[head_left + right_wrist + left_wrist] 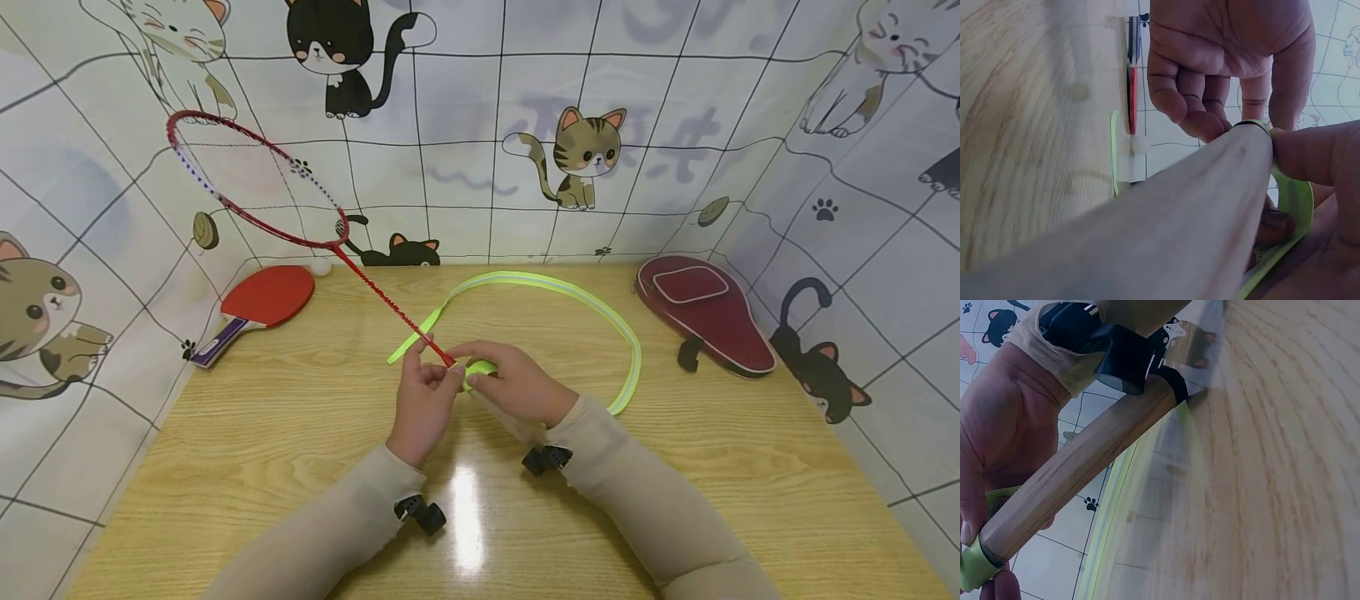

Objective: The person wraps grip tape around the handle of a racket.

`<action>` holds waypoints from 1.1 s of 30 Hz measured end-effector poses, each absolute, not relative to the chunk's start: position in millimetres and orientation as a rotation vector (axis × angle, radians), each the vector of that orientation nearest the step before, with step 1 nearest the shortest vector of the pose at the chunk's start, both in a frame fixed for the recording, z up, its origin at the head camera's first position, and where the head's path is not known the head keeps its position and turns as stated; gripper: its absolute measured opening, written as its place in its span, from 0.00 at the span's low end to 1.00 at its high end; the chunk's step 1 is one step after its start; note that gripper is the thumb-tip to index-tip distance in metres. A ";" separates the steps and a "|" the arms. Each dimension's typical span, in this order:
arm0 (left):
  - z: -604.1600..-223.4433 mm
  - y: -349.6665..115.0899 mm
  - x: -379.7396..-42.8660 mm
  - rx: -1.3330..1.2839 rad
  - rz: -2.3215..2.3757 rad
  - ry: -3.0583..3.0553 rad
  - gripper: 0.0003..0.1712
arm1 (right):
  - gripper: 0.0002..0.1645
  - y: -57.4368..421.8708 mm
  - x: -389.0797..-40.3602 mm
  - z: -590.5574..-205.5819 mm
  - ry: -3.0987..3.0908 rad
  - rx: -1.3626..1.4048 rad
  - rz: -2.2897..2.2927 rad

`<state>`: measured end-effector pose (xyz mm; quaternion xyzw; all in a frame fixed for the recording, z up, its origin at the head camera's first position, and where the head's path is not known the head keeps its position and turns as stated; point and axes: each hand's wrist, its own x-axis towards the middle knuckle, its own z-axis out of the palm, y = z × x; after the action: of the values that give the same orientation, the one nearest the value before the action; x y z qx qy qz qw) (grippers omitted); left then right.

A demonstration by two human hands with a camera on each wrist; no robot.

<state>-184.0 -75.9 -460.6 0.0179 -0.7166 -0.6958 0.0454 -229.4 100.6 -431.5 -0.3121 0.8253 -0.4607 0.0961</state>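
Observation:
A red badminton racket (382, 297) slants up to the left, its head in front of the patterned wall. Its bare wooden handle (1085, 462) points back toward the person and has a black end. My left hand (424, 410) pinches the racket where shaft meets handle. A yellow-green grip tape (628, 333) is wound around the top of the handle, and its long tail loops across the table. My right hand (529, 388) holds the tape close to the handle, thumb against the wrap. In the right wrist view the left fingers (1200, 103) are curled at the wrapped end.
On the wooden table (300, 467), a red table tennis paddle (268, 295) lies at the back left with a white ball (321, 266) beside it. A maroon paddle case (701, 312) lies at the back right. A cat-patterned sheet (465, 158) encloses the back and sides.

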 end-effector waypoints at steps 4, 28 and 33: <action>-461.4 -76.1 -184.2 0.081 -2.092 -2.223 0.40 | 0.27 99.3 -228.2 -432.6 2.515 -0.986 -1.308; -458.7 -76.6 -186.6 0.132 -2.095 -2.204 0.33 | 0.29 102.3 -229.4 -429.2 2.562 -0.944 -1.291; -457.9 -77.2 -186.2 0.126 -2.110 -2.202 0.33 | 0.28 103.1 -229.1 -428.4 2.554 -0.927 -1.301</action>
<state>-186.2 -77.2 -457.9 0.0413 -0.7207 -0.6906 0.0444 -229.1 103.1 -428.4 -0.3072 0.8460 -0.4310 0.0642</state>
